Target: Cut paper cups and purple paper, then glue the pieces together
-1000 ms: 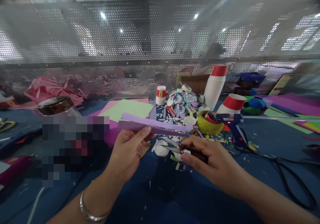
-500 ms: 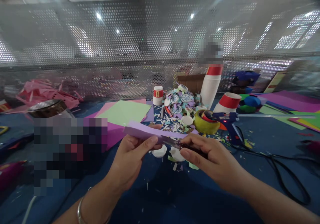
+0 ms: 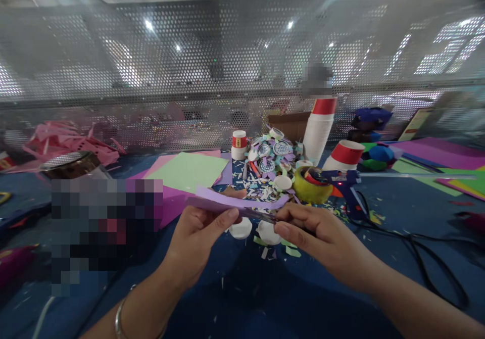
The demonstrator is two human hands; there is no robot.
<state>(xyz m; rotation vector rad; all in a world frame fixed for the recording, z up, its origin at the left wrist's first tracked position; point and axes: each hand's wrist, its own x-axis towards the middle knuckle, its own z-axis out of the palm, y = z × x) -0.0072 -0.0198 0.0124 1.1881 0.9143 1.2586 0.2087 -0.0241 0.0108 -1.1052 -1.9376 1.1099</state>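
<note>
A second ago the scissors [image 3: 267,217] had their blades parted below the purple paper sheet [image 3: 215,207], clear of its edge; now they lie along the sheet and little metal shows, so whether they have closed is hard to say. Half a second ago the sheet turned its broad face to the viewer; it has since tipped flatter, and a purple strip [image 3: 238,198] now bows up apart from it. The left hand [image 3: 199,238] has drawn nearer the right hand [image 3: 320,233]. The view has swung slightly right, leaving just a bit of yellow handle [image 3: 4,197] at the left edge.
</note>
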